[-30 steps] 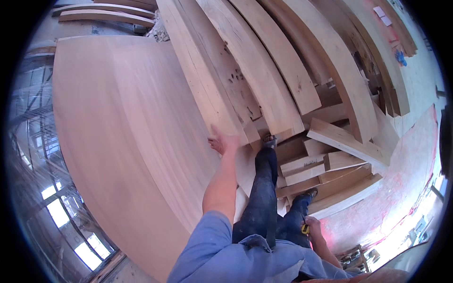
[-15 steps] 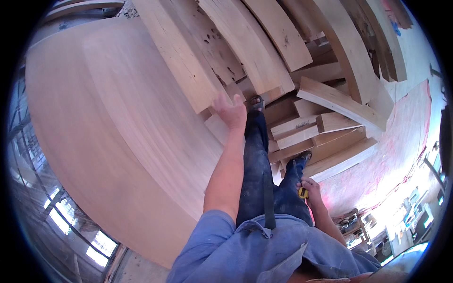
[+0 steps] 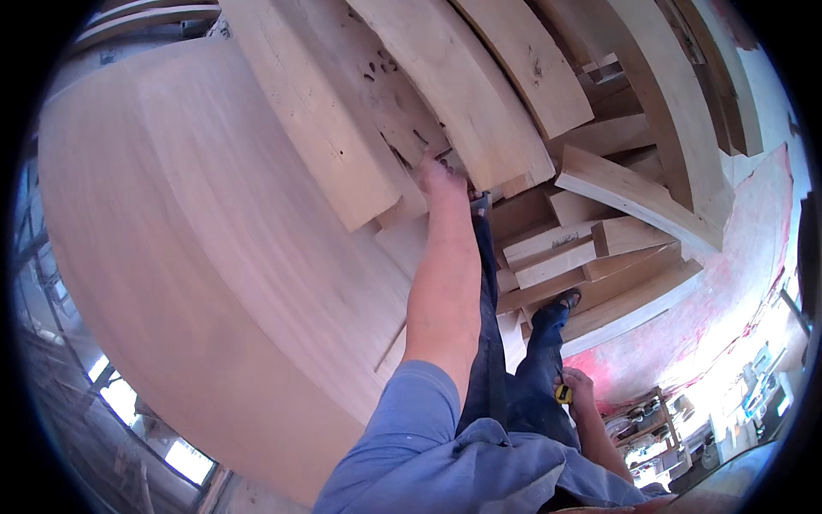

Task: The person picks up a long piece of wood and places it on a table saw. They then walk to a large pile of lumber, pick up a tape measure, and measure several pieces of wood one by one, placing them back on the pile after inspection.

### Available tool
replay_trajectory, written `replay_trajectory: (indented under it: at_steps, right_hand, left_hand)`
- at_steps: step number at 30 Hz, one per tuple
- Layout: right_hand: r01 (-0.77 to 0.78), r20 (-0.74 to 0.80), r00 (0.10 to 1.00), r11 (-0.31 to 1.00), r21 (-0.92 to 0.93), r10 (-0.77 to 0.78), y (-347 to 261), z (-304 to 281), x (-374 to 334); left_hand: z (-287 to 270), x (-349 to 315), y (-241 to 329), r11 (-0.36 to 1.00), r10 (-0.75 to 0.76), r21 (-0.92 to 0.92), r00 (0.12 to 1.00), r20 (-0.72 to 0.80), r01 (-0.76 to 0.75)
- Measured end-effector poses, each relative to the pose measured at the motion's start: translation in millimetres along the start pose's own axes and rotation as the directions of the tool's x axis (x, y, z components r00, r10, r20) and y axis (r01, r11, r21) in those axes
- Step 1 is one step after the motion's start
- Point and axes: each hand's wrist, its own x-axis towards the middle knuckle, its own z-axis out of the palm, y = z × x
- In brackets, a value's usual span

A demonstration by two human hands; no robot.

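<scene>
My left hand [image 3: 442, 178] reaches forward to the near end of a wooden board pitted with dark holes [image 3: 398, 107]. This board lies lower, between two thick pale planks. The hand's fingers bend around its end, partly hidden from view. Close on its left is the squared end of one thick plank [image 3: 355, 184]; on its right is the end of another plank [image 3: 492, 128]. Low at my right side, my right hand [image 3: 581, 391] is closed around a yellow tape measure [image 3: 563, 394].
A large smooth wooden panel [image 3: 197, 231] fills the left side. Short timber offcuts [image 3: 556, 261] lie stacked by my feet, with a slanting block [image 3: 638, 195] across them. More long planks [image 3: 659, 103] stand at the far right, beside a pale reddish floor [image 3: 745, 248].
My left hand has left the end of the left thick plank and moved right and forward to the pitted board. My right hand still holds the tape measure. The view has shifted slightly.
</scene>
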Motion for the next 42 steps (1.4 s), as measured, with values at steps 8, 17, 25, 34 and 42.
replay_trajectory:
  at_steps: [8,17,25,34,42]
  right_hand:
    - [0.065,0.006,0.998,0.995,0.075,-0.065,-14.5,8.4,7.7]
    - [0.022,0.015,1.000,0.997,0.075,-0.023,-16.4,19.5,-10.1]
    - [-0.015,0.024,1.000,0.999,0.046,0.014,-26.8,15.6,-27.4]
    - [0.133,0.065,0.989,0.991,-0.026,-0.131,-66.5,0.5,-25.4]
    - [0.254,0.207,0.930,0.938,0.236,-0.304,-77.2,7.9,-35.5]
  left_hand:
    - [-6.9,35.1,5.6,0.985,0.125,-0.152,0.940,0.316,-0.079]
    - [1.3,-1.8,10.4,0.973,0.219,-0.102,0.964,0.149,-0.205]
    - [37.4,-56.5,9.6,0.962,0.267,-0.068,0.963,0.030,-0.264]
    - [-17.7,-60.8,-19.5,1.000,0.013,-0.003,1.000,0.000,-0.013]
    - [-172.0,-181.4,-44.2,0.794,-0.265,0.598,0.947,0.180,0.109]
